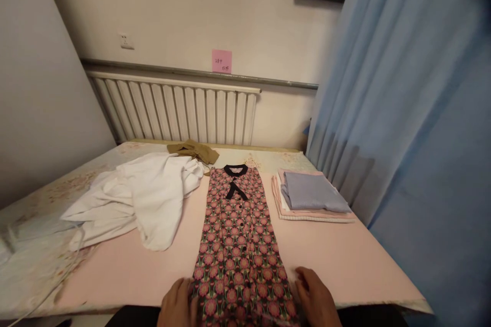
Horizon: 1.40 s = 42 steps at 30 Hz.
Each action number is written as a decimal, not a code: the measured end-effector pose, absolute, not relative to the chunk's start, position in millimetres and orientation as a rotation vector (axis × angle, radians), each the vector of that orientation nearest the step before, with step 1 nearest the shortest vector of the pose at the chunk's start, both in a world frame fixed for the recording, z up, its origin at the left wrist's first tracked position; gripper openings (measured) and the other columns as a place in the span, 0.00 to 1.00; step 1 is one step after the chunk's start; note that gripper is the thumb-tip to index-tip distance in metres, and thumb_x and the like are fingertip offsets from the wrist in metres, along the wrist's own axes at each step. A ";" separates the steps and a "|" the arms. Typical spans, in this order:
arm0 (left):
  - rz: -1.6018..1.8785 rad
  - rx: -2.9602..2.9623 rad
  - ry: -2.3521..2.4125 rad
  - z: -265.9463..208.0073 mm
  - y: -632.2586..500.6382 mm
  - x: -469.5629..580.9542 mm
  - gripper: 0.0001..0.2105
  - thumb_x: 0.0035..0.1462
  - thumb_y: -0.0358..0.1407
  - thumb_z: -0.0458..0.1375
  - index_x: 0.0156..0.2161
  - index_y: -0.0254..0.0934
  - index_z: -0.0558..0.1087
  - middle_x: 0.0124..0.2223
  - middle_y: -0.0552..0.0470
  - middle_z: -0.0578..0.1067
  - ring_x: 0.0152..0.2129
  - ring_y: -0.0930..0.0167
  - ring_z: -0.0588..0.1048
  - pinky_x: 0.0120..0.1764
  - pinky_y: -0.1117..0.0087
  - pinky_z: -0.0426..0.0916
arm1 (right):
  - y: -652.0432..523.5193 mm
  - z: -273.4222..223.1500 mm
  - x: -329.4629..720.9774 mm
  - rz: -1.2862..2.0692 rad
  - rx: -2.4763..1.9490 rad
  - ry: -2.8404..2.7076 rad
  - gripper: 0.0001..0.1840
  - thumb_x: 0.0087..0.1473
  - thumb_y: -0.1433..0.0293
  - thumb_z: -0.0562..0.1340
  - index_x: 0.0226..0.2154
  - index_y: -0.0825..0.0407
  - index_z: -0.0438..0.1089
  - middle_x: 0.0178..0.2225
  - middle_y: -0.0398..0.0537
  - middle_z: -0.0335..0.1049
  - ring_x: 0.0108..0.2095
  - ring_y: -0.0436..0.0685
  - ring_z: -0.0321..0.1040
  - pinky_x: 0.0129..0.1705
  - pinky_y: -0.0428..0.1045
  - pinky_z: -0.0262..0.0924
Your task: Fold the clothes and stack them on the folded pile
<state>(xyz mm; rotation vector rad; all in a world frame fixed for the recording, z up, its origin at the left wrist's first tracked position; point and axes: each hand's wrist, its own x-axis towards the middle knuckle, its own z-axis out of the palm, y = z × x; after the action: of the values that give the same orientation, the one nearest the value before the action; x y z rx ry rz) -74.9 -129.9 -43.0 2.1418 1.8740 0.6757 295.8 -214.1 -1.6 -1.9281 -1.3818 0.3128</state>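
A patterned blouse [235, 245] with pink flowers, a black collar, a black neck tie and black buttons lies front up, its sides narrowed into a long strip. At its lower left edge is my left hand [177, 304], fingers loosely bent and thumb blurred, with no grip on the cloth showing. Beside the lower right edge, my right hand [315, 297] has its thumb and fingers apart and holds nothing. The blouse's bottom end runs out of view between my hands.
Crumpled white cloth [153, 199] lies left, with a brown garment [194, 152] behind it. Folded clothes, topped by a grey-blue one [314, 191], are stacked right on the pink mat [345, 255]. A radiator [184, 110] stands behind; a blue curtain [387, 87] hangs right.
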 end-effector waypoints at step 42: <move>0.255 2.654 1.739 -38.9 -28.3 7.6 0.29 0.62 0.48 0.43 0.65 0.38 0.57 0.68 0.46 0.54 0.64 0.58 0.53 0.61 0.50 0.53 | -116.2 -67.2 255.4 -0.639 -1.407 -2.150 0.27 0.51 0.64 0.62 0.54 0.49 0.66 0.55 0.51 0.69 0.53 0.62 0.67 0.54 0.55 0.61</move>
<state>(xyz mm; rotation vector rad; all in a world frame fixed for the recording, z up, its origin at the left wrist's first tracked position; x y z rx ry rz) 7.6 -28.3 -38.9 2.6537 1.7386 0.2548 255.4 -116.2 -67.2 -1.4070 -2.1500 -0.6386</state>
